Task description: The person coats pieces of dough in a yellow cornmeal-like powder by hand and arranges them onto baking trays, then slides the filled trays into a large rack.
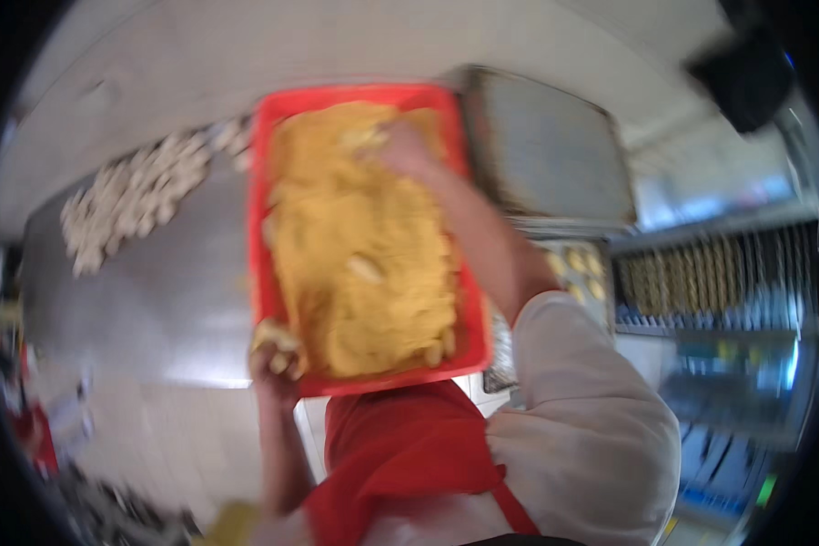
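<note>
A red plastic tub (479,318) full of yellow crumbs (355,200) stands in front of me. My right hand (405,150) reaches into its far part, beside a pale lump (362,136) in the crumbs; motion smears its fingers, so their grip is unclear. At the tub's near left corner, my left hand (278,364) is closed around crumb-dusted dough pieces (276,337). Another pale dough piece (366,268) lies on the crumbs near the middle. More coated pieces show along the tub's near right side.
Many white dough pieces (136,196) lie on the steel table (155,300) at left. Right of the tub is a worn metal tray (555,146), with a tray of yellow pieces (578,268) nearer me. A rack of filled trays (701,282) stands farther right.
</note>
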A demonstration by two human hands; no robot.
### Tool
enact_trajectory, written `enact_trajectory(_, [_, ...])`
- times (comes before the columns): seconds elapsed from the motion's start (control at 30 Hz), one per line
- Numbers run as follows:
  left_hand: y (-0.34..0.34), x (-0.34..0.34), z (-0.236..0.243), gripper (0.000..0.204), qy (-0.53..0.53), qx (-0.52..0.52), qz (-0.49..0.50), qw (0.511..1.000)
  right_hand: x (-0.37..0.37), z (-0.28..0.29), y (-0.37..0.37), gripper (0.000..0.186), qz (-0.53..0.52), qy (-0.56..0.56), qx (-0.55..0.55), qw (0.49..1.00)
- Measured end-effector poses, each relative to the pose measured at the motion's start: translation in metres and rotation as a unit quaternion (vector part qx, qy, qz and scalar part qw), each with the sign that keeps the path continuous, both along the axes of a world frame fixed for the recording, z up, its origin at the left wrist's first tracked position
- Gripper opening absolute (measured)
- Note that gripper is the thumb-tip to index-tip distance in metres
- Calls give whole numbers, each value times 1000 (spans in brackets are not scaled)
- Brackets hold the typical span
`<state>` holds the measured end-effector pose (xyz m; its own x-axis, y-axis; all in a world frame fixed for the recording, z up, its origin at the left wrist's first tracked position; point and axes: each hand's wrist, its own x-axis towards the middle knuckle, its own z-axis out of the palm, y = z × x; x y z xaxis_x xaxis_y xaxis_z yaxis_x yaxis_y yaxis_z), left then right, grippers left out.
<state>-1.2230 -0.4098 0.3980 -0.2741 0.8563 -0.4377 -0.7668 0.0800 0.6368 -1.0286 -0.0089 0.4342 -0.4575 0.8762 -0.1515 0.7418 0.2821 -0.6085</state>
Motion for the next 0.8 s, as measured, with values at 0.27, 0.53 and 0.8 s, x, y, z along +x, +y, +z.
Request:
enact_trajectory(0.27, [13, 0, -47, 33, 196, -23, 27, 980, 60, -60, -184, 37, -49, 2, 78, 996])
enact_trajectory(0.53, [13, 68, 11, 50, 319, 51, -74, 944, 217, 36, -271, 44, -315, 524, -198, 766])
enact_trajectory(0.8, [3, 282, 36, 29, 322, 41, -196, 925, 411, 3, -323, 44, -323, 304, -133, 886])
